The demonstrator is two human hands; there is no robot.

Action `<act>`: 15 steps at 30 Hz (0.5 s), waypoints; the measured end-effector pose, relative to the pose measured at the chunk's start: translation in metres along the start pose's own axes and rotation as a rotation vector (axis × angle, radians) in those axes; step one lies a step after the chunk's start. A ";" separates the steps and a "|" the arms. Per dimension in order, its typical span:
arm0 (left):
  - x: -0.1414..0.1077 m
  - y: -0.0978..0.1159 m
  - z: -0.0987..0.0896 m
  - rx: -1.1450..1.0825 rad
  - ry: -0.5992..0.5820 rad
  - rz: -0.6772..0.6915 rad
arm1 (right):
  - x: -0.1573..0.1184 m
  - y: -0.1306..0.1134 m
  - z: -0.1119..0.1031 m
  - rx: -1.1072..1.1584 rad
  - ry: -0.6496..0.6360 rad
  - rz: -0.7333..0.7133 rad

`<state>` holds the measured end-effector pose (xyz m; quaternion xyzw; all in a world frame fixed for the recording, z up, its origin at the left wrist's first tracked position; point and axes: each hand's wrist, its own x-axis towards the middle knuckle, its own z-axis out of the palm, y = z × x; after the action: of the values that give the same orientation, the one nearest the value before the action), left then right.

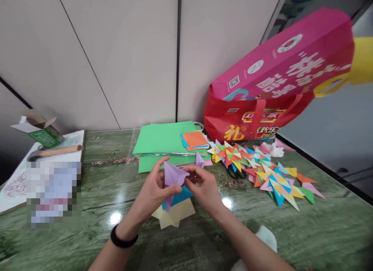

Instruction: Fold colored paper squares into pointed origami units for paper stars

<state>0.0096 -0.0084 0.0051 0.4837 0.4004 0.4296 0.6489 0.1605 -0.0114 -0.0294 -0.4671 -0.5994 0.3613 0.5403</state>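
Observation:
A partly folded sheet of purple origami paper (175,173) is held up between both hands over the table. My left hand (155,189) grips its left side, with the thumb pressed across the front. At its right edge, my right hand (204,185) pinches the paper between thumb and fingers. Just below lie a blue paper (182,196) and a pale yellow star-shaped paper (176,214), both partly hidden by the hands. A small folded purple piece (199,159) stands behind my right hand.
Green paper sheets (163,137) and a stack of square papers (195,140) lie behind the hands. Folded paper stars (276,181) pile up at right, partly over black scissors (235,172). A red bag (233,119) stands behind them. At left are a green box (46,137) and a wooden-handled tool (61,151).

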 end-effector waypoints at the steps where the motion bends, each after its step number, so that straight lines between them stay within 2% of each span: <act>1: 0.000 0.000 0.001 0.026 0.001 -0.006 | 0.000 0.001 0.000 -0.025 0.012 -0.021; 6: -0.003 0.002 0.004 0.111 -0.014 -0.004 | 0.000 0.001 0.000 -0.068 0.050 -0.067; 10: -0.003 0.004 0.004 0.078 -0.020 0.000 | 0.001 0.000 -0.001 -0.047 0.079 -0.034; 15: -0.002 0.002 0.004 0.041 -0.041 0.004 | 0.001 0.000 -0.002 -0.076 0.123 -0.082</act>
<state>0.0127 -0.0112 0.0084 0.5064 0.3948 0.4125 0.6462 0.1624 -0.0110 -0.0286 -0.4836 -0.5970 0.2866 0.5724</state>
